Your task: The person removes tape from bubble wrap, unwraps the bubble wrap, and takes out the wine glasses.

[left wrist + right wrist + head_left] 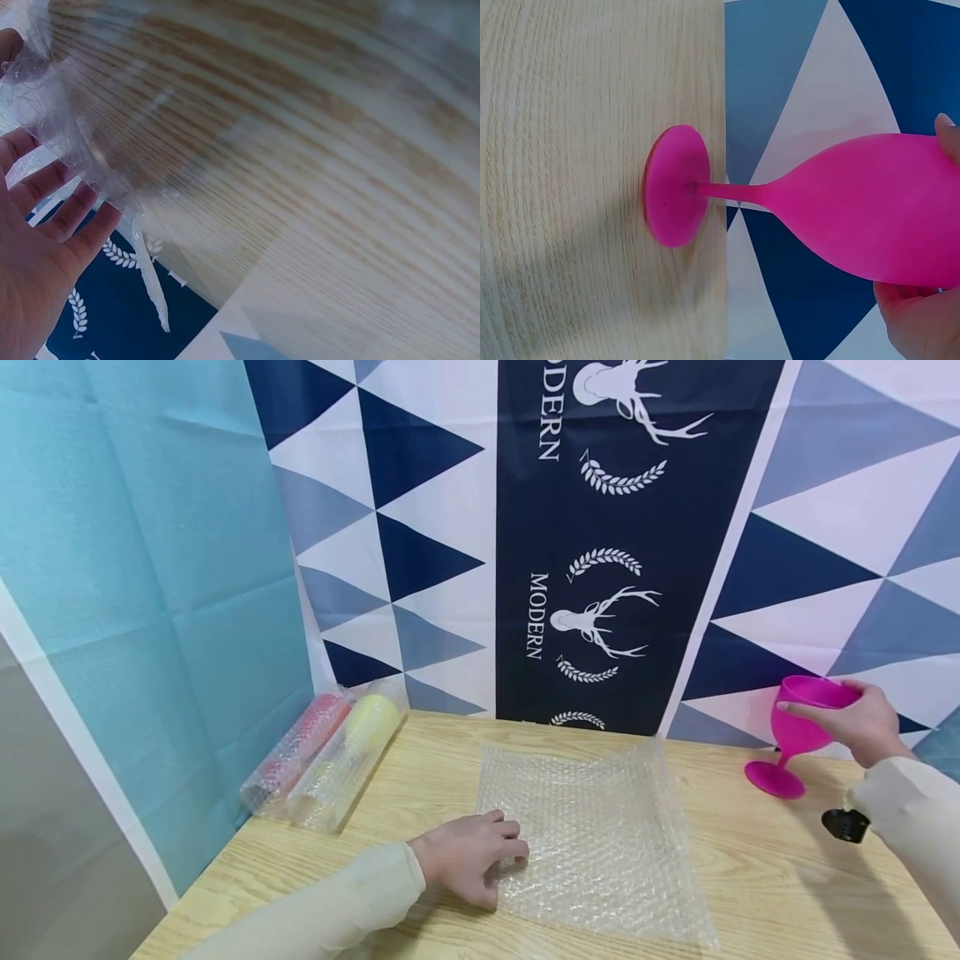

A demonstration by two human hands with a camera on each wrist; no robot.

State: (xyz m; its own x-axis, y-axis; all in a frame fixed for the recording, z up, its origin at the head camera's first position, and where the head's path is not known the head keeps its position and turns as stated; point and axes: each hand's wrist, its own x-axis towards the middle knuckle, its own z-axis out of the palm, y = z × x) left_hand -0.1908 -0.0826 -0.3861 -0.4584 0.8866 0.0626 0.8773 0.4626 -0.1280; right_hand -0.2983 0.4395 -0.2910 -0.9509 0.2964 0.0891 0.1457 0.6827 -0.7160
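Observation:
On the right of the head view, my right hand [862, 720] grips a bright pink goblet [797, 727] around its bowl, fingers and thumb on opposite sides. The right wrist view shows the goblet's stem and round foot [676, 186]; a shadow falls on the wood beside it. My left hand [474, 858] rests at the left edge of a flat sheet of clear bubble wrap [592, 843]. Seen from the left wrist, the hand's [45, 247] spread fingers touch the wrap's edge [90, 161], and its thumb is apart from them.
Two bubble-wrapped rolls lie side by side at the table's back left, one with something red [318, 727] inside, the other yellow [371, 722]. Patterned cloth [427, 560] hangs behind the wooden table [442, 752], and blue cloth [165, 560] hangs at left.

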